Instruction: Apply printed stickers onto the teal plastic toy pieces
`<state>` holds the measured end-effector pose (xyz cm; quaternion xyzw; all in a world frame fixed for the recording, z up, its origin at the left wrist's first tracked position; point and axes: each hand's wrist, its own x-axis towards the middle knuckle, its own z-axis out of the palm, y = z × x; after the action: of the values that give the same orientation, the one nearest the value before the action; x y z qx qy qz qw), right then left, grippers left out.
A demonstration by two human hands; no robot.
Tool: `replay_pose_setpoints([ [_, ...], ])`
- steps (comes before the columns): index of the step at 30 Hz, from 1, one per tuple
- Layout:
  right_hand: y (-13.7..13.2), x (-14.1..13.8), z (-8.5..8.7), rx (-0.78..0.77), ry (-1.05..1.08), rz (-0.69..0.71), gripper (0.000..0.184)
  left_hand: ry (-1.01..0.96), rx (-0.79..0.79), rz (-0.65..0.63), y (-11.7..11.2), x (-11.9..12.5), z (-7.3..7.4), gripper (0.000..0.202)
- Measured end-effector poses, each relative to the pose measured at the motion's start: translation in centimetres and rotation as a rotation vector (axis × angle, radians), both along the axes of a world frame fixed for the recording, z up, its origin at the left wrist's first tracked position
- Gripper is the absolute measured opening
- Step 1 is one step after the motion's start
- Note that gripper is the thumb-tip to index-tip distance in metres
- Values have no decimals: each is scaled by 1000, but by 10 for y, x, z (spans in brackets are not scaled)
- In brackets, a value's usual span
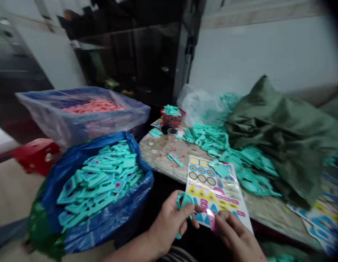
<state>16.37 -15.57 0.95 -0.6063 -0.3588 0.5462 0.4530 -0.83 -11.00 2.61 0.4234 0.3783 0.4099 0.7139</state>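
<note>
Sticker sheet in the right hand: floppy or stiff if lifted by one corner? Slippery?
Probably thin and light: the sticker sheet looks like a single layer, pinched by the right hand at its near edge. It would likely bend somewhat if lifted by a corner, though it looks flat here. The bright glare on it suggests a glossy, fairly slippery face.

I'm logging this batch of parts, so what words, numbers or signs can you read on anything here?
No words or numbers can be read.
The sticker sheet shows coloured shapes, and its pink strips may carry marks, but they are too blurred to read.
The teal tags in the blue bag have printing too small to read.
The printed sheets at right are too blurred to read.
</note>
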Motion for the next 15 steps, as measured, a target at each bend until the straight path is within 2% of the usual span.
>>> replay_pose_setpoints([
  [3, 4, -8, 5, 33, 47, -31, 41, -35, 20, -36, 1, 2, 1, 27],
  [9, 6, -18, 13, 66, -15, -83, 44, 109, -58, -68, 5, 12, -1, 28],
  [15, 6, -18, 8, 130, -82, -146, 40, 195, -88, -75, 10, 20, 5, 30],
])
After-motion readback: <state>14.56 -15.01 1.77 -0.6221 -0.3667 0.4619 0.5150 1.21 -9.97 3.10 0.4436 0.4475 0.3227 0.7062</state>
